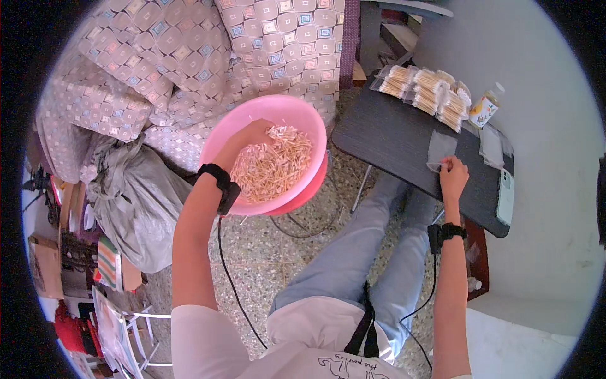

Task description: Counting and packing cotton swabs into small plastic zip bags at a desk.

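Observation:
My left hand (pixel 255 132) reaches down into a round pink basin (pixel 319 136) on my left. A heap of loose cotton swabs (pixel 274 167) fills it, and the fingertips are hidden at the heap's far side, so I cannot see whether they grip any. On the right, my right hand (pixel 454 180) pinches the near edge of a small clear plastic bag (pixel 441 149). This bag lies on a dark folding table (pixel 385 129) and looks flat. Several bags packed with cotton swabs (pixel 430 90) are lined up along the table's far edge.
A bottle with a fruit label (pixel 486 108), more clear bags (pixel 491 146) and a pale phone (pixel 505 196) are at the table's right side. Something red (pixel 309 194) stands under the basin. Behind are a patterned sofa (pixel 183 44) and a grey sack (pixel 136 208). Cables hang from both wristbands.

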